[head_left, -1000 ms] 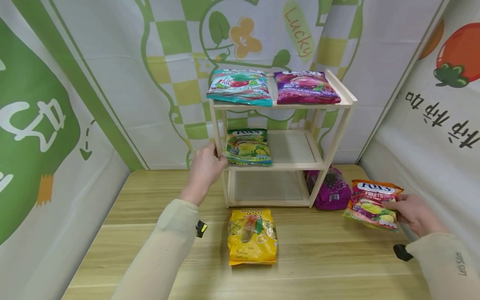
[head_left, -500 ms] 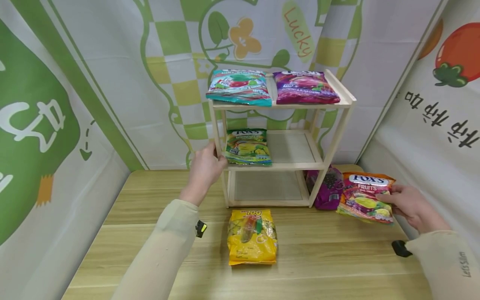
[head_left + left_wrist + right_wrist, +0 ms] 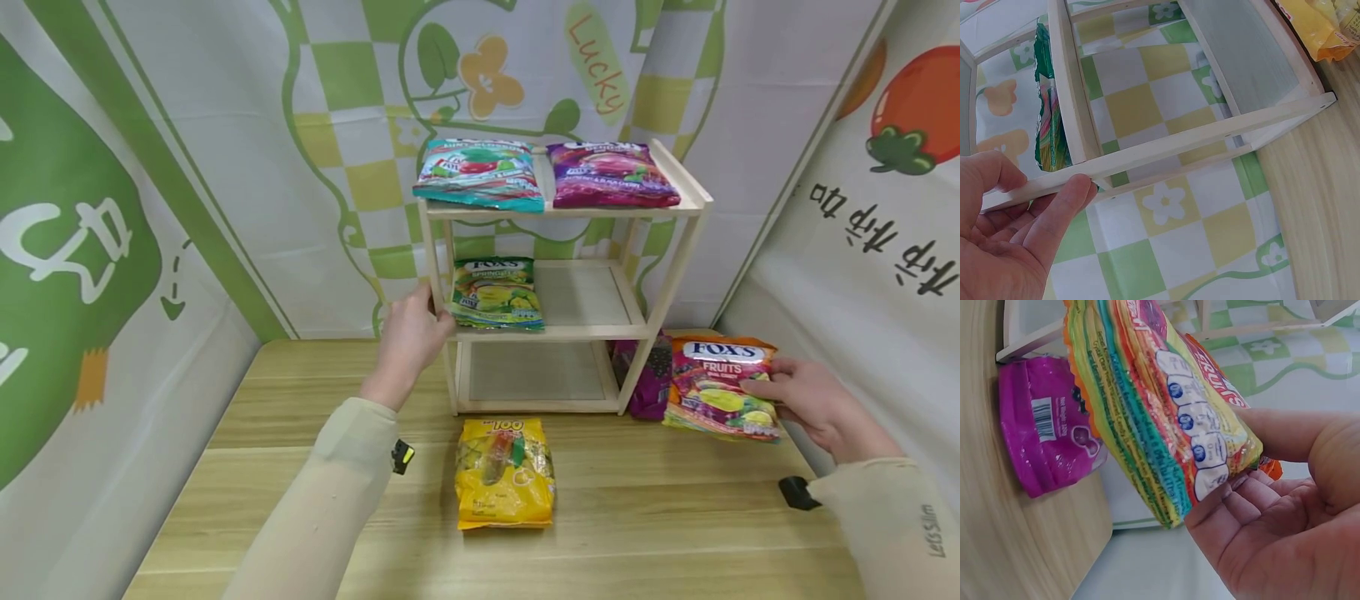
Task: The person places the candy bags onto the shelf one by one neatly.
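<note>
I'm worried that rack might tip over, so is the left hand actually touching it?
Touching. The left wrist view plainly shows the left hand gripping the wooden rack at its side.

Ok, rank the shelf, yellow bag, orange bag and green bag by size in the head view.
1. Shelf
2. Yellow bag and orange bag: too alike to rank
3. Green bag

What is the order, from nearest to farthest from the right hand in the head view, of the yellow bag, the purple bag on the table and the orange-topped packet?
1. Orange-topped packet: held in the right hand.
2. Purple bag: by the shelf's right side.
3. Yellow bag: farther left, in front of the shelf.
</note>
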Demonstrator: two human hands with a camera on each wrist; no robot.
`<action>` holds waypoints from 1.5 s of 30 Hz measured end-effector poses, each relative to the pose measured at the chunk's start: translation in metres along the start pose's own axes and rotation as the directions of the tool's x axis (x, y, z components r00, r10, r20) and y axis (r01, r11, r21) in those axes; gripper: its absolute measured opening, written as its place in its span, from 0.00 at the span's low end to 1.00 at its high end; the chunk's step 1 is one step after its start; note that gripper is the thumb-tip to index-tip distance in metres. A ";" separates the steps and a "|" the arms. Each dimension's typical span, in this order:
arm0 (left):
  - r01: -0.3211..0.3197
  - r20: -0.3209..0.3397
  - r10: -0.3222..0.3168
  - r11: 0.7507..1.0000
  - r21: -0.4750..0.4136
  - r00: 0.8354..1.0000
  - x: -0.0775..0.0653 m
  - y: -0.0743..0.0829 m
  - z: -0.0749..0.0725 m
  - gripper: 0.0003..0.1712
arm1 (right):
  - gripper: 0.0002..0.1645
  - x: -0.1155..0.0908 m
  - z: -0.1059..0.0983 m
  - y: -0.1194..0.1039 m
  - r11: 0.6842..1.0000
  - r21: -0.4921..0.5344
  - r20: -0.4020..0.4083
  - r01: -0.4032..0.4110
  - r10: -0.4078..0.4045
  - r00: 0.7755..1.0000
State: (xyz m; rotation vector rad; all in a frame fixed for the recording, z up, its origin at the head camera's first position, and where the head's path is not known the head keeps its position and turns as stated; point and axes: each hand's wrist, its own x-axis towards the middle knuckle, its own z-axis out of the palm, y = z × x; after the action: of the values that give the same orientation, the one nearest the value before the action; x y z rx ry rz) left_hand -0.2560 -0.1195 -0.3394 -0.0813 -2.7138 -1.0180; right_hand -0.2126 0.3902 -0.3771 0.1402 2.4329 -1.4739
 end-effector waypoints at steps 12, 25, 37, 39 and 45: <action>-0.002 -0.008 0.002 1.000 -0.006 1.000 0.001 0.000 0.001 0.11 | 0.49 -0.004 0.008 -0.015 0.999 -0.024 0.020 0.040 -0.039 0.999; -0.011 -0.014 0.011 1.000 -0.015 1.000 0.000 -0.001 0.001 0.11 | 0.47 -0.007 0.012 -0.023 0.998 -0.050 0.052 0.047 -0.044 0.998; -0.009 -0.014 0.009 1.000 -0.014 1.000 -0.001 0.000 0.000 0.12 | 0.47 -0.014 0.008 -0.022 0.999 -0.040 0.104 0.034 -0.030 0.994; -0.009 -0.012 0.009 1.000 -0.016 1.000 0.000 0.000 0.000 0.12 | 0.46 -0.015 0.009 -0.022 0.999 -0.040 0.115 0.037 -0.032 0.993; -0.007 -0.011 0.007 1.000 -0.011 1.000 0.000 0.000 0.000 0.11 | 0.47 -0.016 0.013 -0.026 0.998 -0.042 0.117 0.046 -0.041 0.992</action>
State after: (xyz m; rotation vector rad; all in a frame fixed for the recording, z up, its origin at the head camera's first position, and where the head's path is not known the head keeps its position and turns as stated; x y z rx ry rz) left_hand -0.2559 -0.1196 -0.3396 -0.0873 -2.6964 -1.0284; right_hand -0.2010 0.3671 -0.3557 -0.0083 2.3871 -1.4036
